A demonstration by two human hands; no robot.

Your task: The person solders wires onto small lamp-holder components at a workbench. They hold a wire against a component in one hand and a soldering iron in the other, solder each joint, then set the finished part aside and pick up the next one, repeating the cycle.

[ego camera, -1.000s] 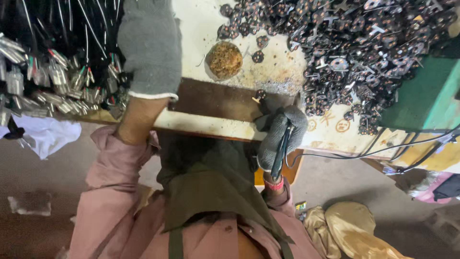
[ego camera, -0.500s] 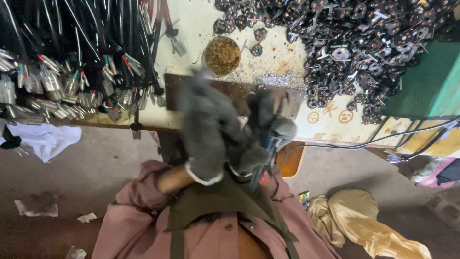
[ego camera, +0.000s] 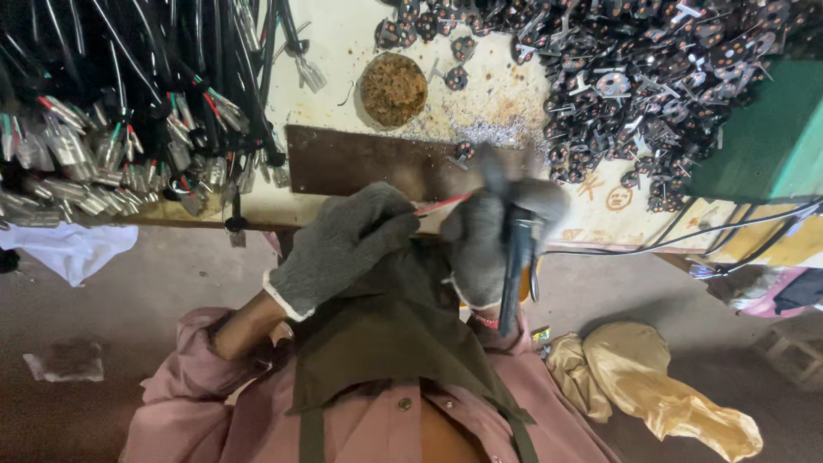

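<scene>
Both my hands wear grey knit gloves and meet just in front of my chest. My left hand (ego camera: pixel 347 244) pinches a thin red wire (ego camera: pixel 441 204) that runs toward the other hand. My right hand (ego camera: pixel 480 244) grips a dark blue-handled tool (ego camera: pixel 514 266), held upright and blurred by motion. The red wire's end meets the tool's head. A dark brown flat plate (ego camera: pixel 360 163) lies on the bench just beyond my hands.
A heap of black cables with metal terminals (ego camera: pixel 129 120) fills the bench's left. A pile of small dark metal parts (ego camera: pixel 651 77) covers the right. A round tin of brownish material (ego camera: pixel 393 87) sits between them. A green box (ego camera: pixel 763 137) stands at right; yellow cloth (ego camera: pixel 660 386) lies on the floor.
My left hand came back from the cable heap at the upper left to my chest, now holding a red wire. My right hand lifted the tool up to meet it.
</scene>
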